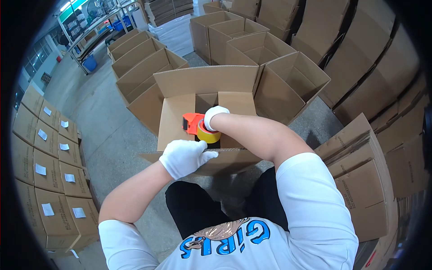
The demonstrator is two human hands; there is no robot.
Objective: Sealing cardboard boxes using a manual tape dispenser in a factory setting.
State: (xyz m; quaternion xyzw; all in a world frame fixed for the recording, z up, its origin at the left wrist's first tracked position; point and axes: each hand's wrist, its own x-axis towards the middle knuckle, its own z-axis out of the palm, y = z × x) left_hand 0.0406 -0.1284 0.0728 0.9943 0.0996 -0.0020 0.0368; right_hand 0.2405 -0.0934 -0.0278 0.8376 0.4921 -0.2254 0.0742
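In front of me stands an open cardboard box (178, 118). Its two side flaps lie folded inward with a dark gap between them, and its far flap (207, 81) stands up. My right hand (217, 118), in a white glove, is closed round an orange tape dispenser (193, 121) carrying a yellow tape roll (208, 136), held over the gap. At the near edge, my gloved left hand (185, 158) grips the box's near flap (231, 158), its thumb pointing right along it. The fingertips of both hands are partly hidden.
Open cardboard boxes (292, 85) stand beyond on the right, and more (144, 76) on the far left. Closed labelled cartons (47, 173) are stacked at left. Flattened cardboard (360, 180) leans at right, with taller stacks (360, 49) behind. A metal rack (96, 24) stands far left.
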